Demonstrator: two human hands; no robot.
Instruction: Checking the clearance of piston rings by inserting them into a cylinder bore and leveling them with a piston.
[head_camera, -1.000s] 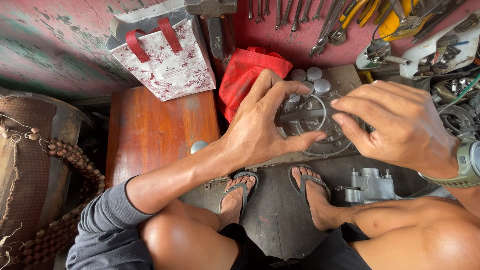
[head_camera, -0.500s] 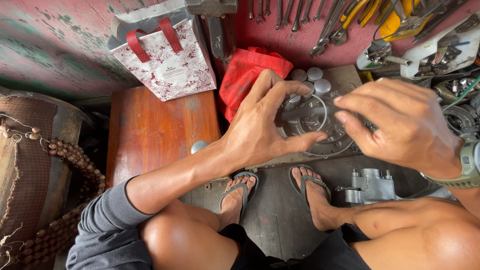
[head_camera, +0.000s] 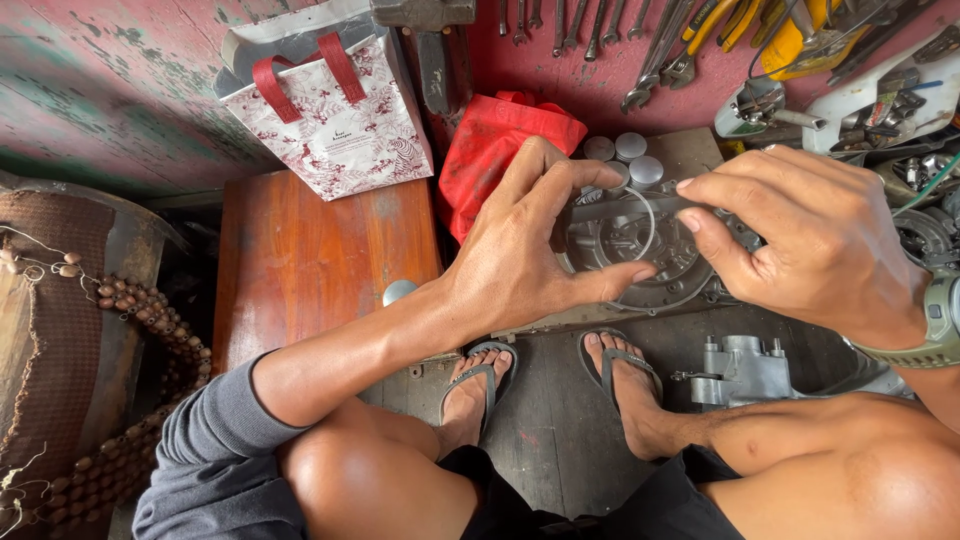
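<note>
Peeling pink and green walls close the upper part of the frame, with a row of metal wrenches and pliers (head_camera: 640, 50) hanging at the upper right above a dark floor (head_camera: 560, 420). At centre right we hold a thin grey ring-shaped gasket (head_camera: 640, 215) over a round grey metal engine cover (head_camera: 660, 250); the ring faces up toward us, lying nearly flat, so it shows no clear long axis. Our left hand (head_camera: 520, 260) pinches the ring's left edge between thumb and fingers, and our right hand (head_camera: 810, 240) closes thumb and forefinger on its upper right edge. Three small silver round caps (head_camera: 625, 155) sit just above the cover. A red cloth bag (head_camera: 500, 150) and a white floral paper bag with red handles (head_camera: 330, 115) stand at upper centre behind a reddish wooden stool (head_camera: 310, 260). A grey metal engine part (head_camera: 740, 370) lies beside our right foot.
</note>
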